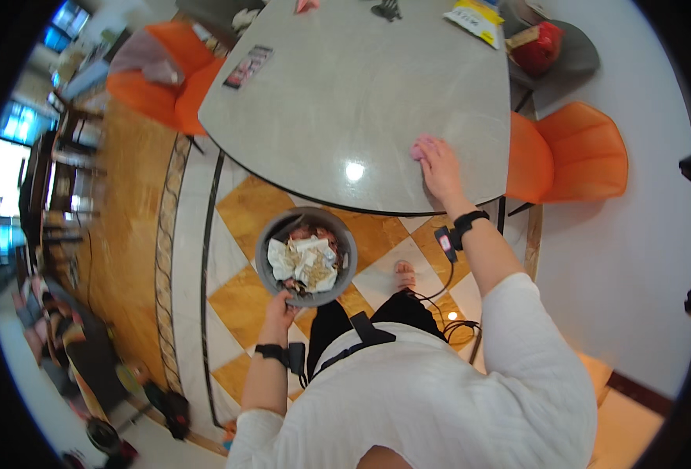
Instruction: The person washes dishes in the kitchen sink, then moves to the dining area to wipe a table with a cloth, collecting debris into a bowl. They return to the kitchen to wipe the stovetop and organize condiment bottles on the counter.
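Note:
My left hand [282, 311] grips the near rim of a round grey trash bin [349, 246], which holds crumpled white tissues [316, 264] and food scraps. The bin is just off the table's curved front edge. With my right hand [439, 167] I hold a pink cloth [424, 146], pressed on the grey tabletop [322, 105]. The fingertips cover part of the cloth. Black straps with small devices are on both wrists.
On the table lie a dark printed packet [248, 67], a yellow-and-white bag [475, 22] and a black object [386, 8]. Orange chairs [582, 152] stand at both sides. A red bag [538, 48] rests on a grey chair. Cables [462, 325] hang near my legs.

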